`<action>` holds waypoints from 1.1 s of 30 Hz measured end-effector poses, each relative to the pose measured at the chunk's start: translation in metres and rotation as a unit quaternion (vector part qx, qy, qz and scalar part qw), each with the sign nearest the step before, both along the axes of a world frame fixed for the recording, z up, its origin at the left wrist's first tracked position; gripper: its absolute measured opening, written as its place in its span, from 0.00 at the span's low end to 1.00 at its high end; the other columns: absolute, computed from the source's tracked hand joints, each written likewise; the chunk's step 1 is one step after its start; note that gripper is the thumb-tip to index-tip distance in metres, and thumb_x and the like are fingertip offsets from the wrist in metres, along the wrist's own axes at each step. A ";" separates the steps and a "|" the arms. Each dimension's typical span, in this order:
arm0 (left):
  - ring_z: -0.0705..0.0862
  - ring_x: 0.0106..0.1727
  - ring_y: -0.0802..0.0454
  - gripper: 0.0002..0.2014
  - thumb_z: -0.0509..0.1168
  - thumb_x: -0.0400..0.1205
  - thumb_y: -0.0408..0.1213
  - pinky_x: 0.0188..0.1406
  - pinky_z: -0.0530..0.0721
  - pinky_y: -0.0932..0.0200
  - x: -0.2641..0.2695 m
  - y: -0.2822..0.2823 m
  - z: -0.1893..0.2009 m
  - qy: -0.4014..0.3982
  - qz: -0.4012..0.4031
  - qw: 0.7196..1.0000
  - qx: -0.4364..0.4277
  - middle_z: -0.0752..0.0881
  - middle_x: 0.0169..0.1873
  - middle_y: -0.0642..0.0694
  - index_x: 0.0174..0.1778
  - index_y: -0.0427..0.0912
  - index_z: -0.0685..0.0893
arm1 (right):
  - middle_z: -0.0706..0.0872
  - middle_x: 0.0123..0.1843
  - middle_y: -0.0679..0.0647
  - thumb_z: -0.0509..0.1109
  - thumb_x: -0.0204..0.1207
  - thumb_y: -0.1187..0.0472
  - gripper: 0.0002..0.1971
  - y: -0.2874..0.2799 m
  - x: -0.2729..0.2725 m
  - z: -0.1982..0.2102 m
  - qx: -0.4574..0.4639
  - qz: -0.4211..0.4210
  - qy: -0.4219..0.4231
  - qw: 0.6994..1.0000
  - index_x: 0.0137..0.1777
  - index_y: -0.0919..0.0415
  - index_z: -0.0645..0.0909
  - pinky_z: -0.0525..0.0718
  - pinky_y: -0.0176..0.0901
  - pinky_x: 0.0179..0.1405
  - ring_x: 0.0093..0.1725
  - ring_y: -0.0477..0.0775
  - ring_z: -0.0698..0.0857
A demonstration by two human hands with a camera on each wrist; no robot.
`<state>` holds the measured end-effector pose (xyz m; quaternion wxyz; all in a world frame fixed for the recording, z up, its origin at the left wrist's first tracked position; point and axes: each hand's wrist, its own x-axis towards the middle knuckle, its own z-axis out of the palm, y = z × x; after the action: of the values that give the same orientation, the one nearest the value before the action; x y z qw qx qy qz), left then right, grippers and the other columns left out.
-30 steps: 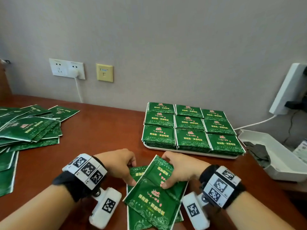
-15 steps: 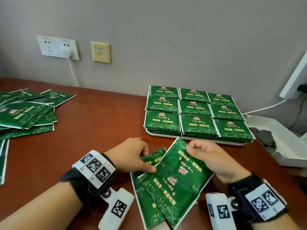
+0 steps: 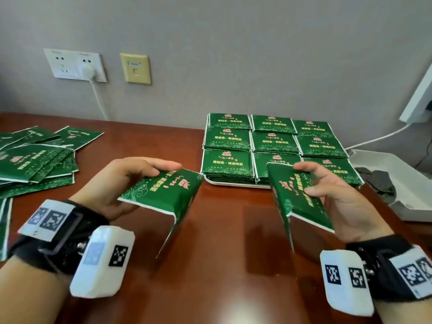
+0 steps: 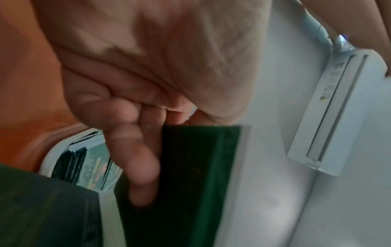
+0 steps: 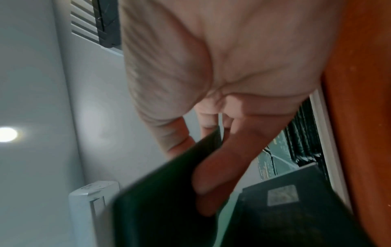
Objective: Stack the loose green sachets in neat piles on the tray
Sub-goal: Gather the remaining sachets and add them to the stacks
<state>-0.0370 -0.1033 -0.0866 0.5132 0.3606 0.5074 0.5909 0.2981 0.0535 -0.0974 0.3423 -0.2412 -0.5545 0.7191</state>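
Green sachets are in both of your hands, lifted above the wooden table (image 3: 217, 265) in front of the white tray (image 3: 236, 183). The left sachet (image 3: 163, 192) carries gold Chinese characters and a small red mark, but the print is too small and tilted to read; the right sachet (image 3: 297, 192) has the same design, and so have the tops of the nine stacked piles (image 3: 273, 141) on the tray. Your left hand (image 3: 121, 181) grips its sachet with the fingers curled over the far edge and the thumb below, so the sachet lies nearly flat and its near edge folds down. Your right hand (image 3: 336, 197) pinches the other sachet, fingers on the printed face and thumb behind, and this sachet stands tilted on its edge. In the left wrist view the fingers (image 4: 135, 160) lie along the dark back of the sachet; the right wrist view is blurred.

The two sachets are apart, with bare table between them. The right one stands in front of the near row of piles. A heap of loose sachets (image 3: 35, 160) lies far at your left, and a white box (image 3: 402, 195) stands just beside the tray at your right. Square black-and-white markers (image 3: 118, 256) sit on both wrist cameras.
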 end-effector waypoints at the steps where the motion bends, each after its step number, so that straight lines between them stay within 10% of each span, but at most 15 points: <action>1: 0.92 0.35 0.47 0.21 0.55 0.74 0.23 0.31 0.89 0.63 0.003 -0.001 -0.001 0.005 0.002 1.000 0.002 0.92 0.44 0.34 0.38 0.38 0.95 | 0.91 0.54 0.66 0.85 0.57 0.66 0.27 0.001 0.001 -0.002 -0.011 0.023 0.006 1.000 0.58 0.60 0.86 0.92 0.47 0.34 0.39 0.58 0.93; 4: 0.89 0.29 0.47 0.15 0.64 0.72 0.21 0.26 0.85 0.64 0.015 0.002 -0.011 0.093 -0.051 0.994 -0.020 0.92 0.38 0.32 0.45 0.37 0.95 | 0.91 0.51 0.70 0.95 0.41 0.56 0.34 0.001 -0.002 -0.010 0.026 0.058 -0.095 0.993 0.51 0.62 0.91 0.92 0.46 0.33 0.40 0.60 0.92; 8: 0.81 0.25 0.56 0.20 0.74 0.77 0.23 0.22 0.77 0.64 0.022 0.007 -0.029 0.292 -0.162 0.938 -0.093 0.89 0.28 0.48 0.63 0.44 0.87 | 0.91 0.52 0.71 0.82 0.65 0.69 0.18 -0.009 -0.014 -0.016 0.050 0.055 -0.203 0.976 0.56 0.67 0.88 0.86 0.38 0.24 0.39 0.56 0.90; 13: 0.84 0.28 0.51 0.36 0.81 0.73 0.35 0.23 0.77 0.61 0.029 0.010 -0.036 0.364 -0.178 0.901 -0.157 0.88 0.31 0.46 0.72 0.60 0.73 | 0.90 0.46 0.68 0.80 0.70 0.74 0.29 -0.015 -0.020 -0.020 0.086 0.075 -0.283 0.952 0.68 0.52 0.80 0.86 0.42 0.27 0.38 0.59 0.89; 16: 0.76 0.28 0.60 0.36 0.82 0.67 0.54 0.32 0.73 0.62 0.026 0.013 -0.036 0.462 -0.112 0.869 -0.137 0.80 0.30 0.53 0.70 0.66 0.74 | 0.81 0.44 0.52 0.88 0.62 0.62 0.35 -0.016 -0.023 -0.021 0.173 0.044 -0.380 0.907 0.67 0.41 0.78 0.79 0.39 0.34 0.36 0.45 0.80; 21: 0.75 0.64 0.63 0.51 0.70 0.45 0.82 0.69 0.77 0.57 0.023 0.019 -0.043 0.540 -0.119 0.823 -0.132 0.73 0.57 0.63 0.66 0.68 0.78 | 0.74 0.65 0.37 0.90 0.55 0.45 0.42 -0.014 -0.024 -0.026 0.267 0.032 -0.449 0.852 0.69 0.34 0.74 0.76 0.34 0.55 0.63 0.37 0.75; 28: 0.76 0.56 0.61 0.25 0.83 0.64 0.57 0.54 0.80 0.62 0.043 0.020 -0.039 0.569 -0.166 0.791 -0.152 0.75 0.54 0.60 0.50 0.56 0.80 | 0.88 0.54 0.44 0.93 0.52 0.50 0.37 -0.019 -0.031 -0.030 0.255 0.062 -0.478 0.838 0.61 0.46 0.80 0.85 0.50 0.61 0.52 0.42 0.87; 33: 0.92 0.42 0.52 0.18 0.84 0.70 0.38 0.45 0.90 0.51 0.042 0.018 -0.042 0.449 -0.157 0.873 -0.111 0.92 0.41 0.48 0.46 0.42 0.80 | 0.93 0.43 0.47 0.89 0.62 0.57 0.18 -0.019 -0.030 -0.028 0.249 0.099 -0.455 0.849 0.46 0.57 0.84 0.86 0.44 0.46 0.42 0.46 0.90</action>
<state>0.0048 -0.0857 -0.1283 0.3527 0.6024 0.6825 0.2168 0.2681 0.0346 -0.1257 0.0272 -0.3916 -0.8297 0.3969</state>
